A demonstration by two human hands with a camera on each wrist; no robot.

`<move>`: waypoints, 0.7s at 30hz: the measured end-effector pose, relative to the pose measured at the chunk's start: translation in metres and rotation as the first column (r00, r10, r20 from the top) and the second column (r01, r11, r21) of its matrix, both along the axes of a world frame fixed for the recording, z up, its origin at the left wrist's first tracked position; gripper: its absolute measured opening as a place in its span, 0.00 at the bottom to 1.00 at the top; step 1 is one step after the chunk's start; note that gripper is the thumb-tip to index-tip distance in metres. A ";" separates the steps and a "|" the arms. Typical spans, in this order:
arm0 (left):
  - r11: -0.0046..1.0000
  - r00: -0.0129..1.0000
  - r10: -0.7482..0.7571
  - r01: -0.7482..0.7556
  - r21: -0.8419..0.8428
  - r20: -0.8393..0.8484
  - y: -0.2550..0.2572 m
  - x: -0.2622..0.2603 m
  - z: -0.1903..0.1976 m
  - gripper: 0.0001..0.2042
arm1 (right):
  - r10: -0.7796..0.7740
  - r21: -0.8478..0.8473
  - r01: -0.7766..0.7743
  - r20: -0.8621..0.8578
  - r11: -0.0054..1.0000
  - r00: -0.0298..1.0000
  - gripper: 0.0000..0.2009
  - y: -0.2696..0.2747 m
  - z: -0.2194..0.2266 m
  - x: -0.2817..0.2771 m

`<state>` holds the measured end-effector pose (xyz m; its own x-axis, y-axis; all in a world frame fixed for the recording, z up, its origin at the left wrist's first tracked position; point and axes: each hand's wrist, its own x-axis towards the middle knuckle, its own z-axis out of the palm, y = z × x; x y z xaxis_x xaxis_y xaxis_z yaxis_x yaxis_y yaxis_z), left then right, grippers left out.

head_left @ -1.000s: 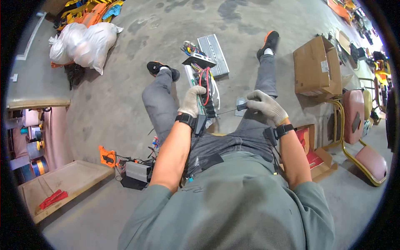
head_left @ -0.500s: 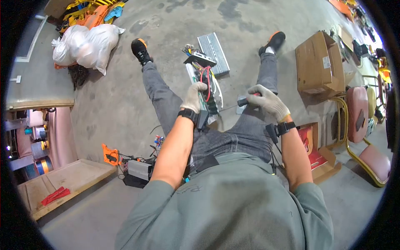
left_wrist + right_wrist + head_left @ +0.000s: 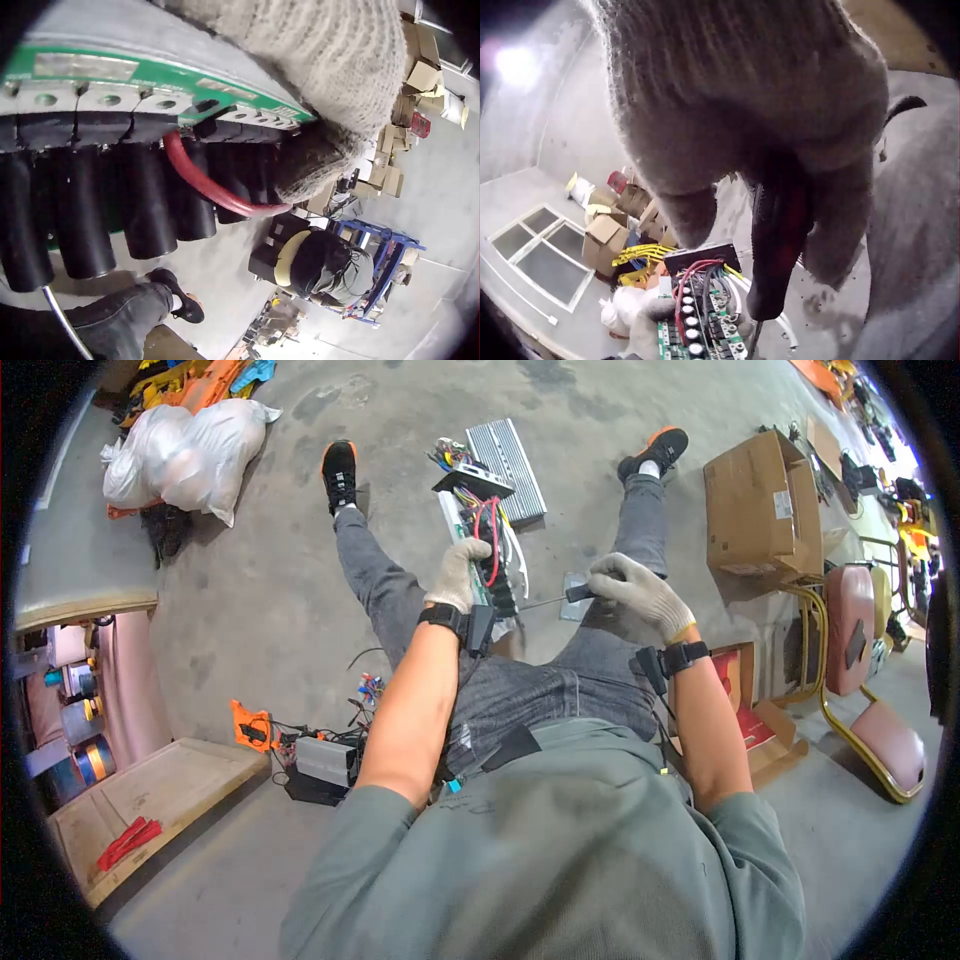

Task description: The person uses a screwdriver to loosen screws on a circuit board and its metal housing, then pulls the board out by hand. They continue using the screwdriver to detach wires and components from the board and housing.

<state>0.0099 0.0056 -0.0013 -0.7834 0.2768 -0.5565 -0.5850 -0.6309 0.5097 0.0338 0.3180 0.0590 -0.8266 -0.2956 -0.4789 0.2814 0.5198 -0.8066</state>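
Observation:
My gloved left hand (image 3: 458,575) grips the edge of a long green circuit board (image 3: 165,64), its fingers curled over one end. A row of black cylinders (image 3: 86,214) lines the board, and a red wire (image 3: 206,184) loops out between them. A black end plate (image 3: 476,481) with bundled wires sits at the board's far end. In my gloved right hand (image 3: 640,593) is a screwdriver (image 3: 774,244) with a dark, red-marked handle. Its metal shaft (image 3: 543,602) points left toward the board's near end; in the left wrist view the shaft (image 3: 66,324) meets one cylinder's lower end.
A finned silver metal case (image 3: 508,468) lies on the floor beyond the board. Toward the right stand a cardboard box (image 3: 750,510) and a pink-padded chair (image 3: 848,630). White sacks (image 3: 190,460) are at the far left. A wooden panel (image 3: 170,800) and cabled electronics (image 3: 322,760) lie near left.
The left leg has stretched out, its foot moving forward and left. The screwdriver handle has turned in the right hand's fingers. The left hand keeps its grip on the board.

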 end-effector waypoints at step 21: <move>0.996 0.995 0.073 -0.076 0.054 0.063 0.003 0.002 0.002 0.11 | -0.002 0.079 -0.003 0.053 0.997 0.999 0.21 0.007 0.001 -0.002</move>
